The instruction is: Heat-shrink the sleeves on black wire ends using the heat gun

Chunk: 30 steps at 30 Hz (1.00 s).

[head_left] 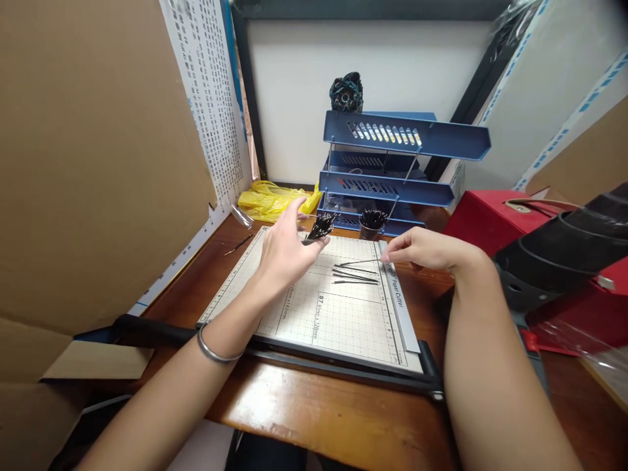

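While the left hand (284, 252) grips a bundle of thin black sticks (321, 227) over the gridded white paper cutter board (338, 320), the right hand (424, 250) pinches one thin black stick (360, 262) by its end near the cutter's ruler edge. Several loose black sticks (356, 277) lie on the board. Brown wooden surface (314, 412) underneath; blue stacked plastic trays (392, 183) behind.

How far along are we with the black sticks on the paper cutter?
Done: a few black sticks lie side by side on the paper cutter. In hand: the right hand pinches the end of one thin stick by the ruler edge, and the left hand grips a bundle of sticks. Left: that bundle, plus more in the cup behind.
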Available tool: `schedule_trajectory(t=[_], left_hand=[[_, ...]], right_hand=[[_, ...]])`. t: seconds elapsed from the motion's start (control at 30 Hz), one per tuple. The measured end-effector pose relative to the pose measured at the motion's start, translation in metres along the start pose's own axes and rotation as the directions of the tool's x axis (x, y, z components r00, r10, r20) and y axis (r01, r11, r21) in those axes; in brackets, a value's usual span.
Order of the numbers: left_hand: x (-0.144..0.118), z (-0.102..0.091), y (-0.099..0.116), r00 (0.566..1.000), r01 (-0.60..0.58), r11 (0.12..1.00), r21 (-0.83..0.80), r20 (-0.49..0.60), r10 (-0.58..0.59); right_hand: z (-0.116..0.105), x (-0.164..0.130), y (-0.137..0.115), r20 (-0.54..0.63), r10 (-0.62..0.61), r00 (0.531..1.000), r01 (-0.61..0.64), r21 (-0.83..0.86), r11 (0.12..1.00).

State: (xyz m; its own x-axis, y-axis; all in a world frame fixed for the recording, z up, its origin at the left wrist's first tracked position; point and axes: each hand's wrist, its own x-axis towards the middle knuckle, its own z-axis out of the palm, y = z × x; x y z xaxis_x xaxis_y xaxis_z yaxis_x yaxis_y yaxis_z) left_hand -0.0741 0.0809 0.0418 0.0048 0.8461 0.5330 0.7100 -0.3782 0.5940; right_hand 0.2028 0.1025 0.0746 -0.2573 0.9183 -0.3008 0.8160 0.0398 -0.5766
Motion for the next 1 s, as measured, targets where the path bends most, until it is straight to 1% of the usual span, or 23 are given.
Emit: schedule_trajectory(t=[0.03,0.1,0.17,0.23,0.33,0.4,0.47,0.6,0.7,0.8,0.9,1.0], left_hand=[[0.006,0.001,0.000,0.999,0.034,0.999,-0.025,0.044,-0.033],[0.020,0.006,-0.001,0.993,0.080,0.996,-0.049,0.088,-0.075],[0.035,0.013,-0.004,0.992,0.071,0.996,-0.062,0.104,-0.065],[0.048,0.026,-0.008,0.989,0.068,0.993,-0.100,0.139,-0.054],[0.065,0.050,-0.012,0.981,0.073,0.991,-0.109,0.185,-0.052],[0.073,0.066,-0.015,0.981,0.078,0.992,-0.100,0.187,-0.058],[0.080,0.079,-0.019,0.982,0.100,0.992,-0.083,0.167,-0.085],[0.091,0.097,-0.032,0.981,0.161,0.985,-0.055,0.117,-0.153],[0.095,0.105,-0.044,0.975,0.185,0.982,-0.031,0.129,-0.180],[0.097,0.109,-0.054,0.967,0.196,0.981,-0.009,0.166,-0.192],[0.096,0.110,-0.059,0.960,0.194,0.981,0.011,0.204,-0.192],[0.094,0.106,-0.061,0.955,0.202,0.979,0.032,0.213,-0.205]], right_hand=[[0.000,0.000,0.000,0.013,0.023,1.000,-0.023,-0.014,1.000],[0.000,-0.001,0.001,0.009,0.047,0.999,-0.046,-0.052,0.998],[-0.001,-0.002,-0.001,-0.031,0.038,0.999,-0.041,-0.083,0.996],[-0.002,-0.005,-0.005,-0.100,0.029,0.995,-0.038,-0.086,0.996],[-0.005,-0.011,-0.015,-0.178,0.031,0.983,-0.047,-0.085,0.995],[-0.008,-0.017,-0.021,-0.201,0.016,0.979,-0.040,-0.116,0.992],[-0.010,-0.022,-0.027,-0.216,-0.012,0.976,-0.022,-0.154,0.988],[-0.013,-0.030,-0.032,-0.247,-0.054,0.968,0.007,-0.188,0.982],[-0.013,-0.032,-0.034,-0.258,-0.069,0.964,0.017,-0.198,0.980],[-0.012,-0.034,-0.036,-0.253,-0.059,0.966,0.011,-0.189,0.982],[-0.011,-0.035,-0.039,-0.244,-0.073,0.967,0.025,-0.195,0.980],[-0.011,-0.038,-0.044,-0.250,-0.099,0.963,0.046,-0.212,0.976]])
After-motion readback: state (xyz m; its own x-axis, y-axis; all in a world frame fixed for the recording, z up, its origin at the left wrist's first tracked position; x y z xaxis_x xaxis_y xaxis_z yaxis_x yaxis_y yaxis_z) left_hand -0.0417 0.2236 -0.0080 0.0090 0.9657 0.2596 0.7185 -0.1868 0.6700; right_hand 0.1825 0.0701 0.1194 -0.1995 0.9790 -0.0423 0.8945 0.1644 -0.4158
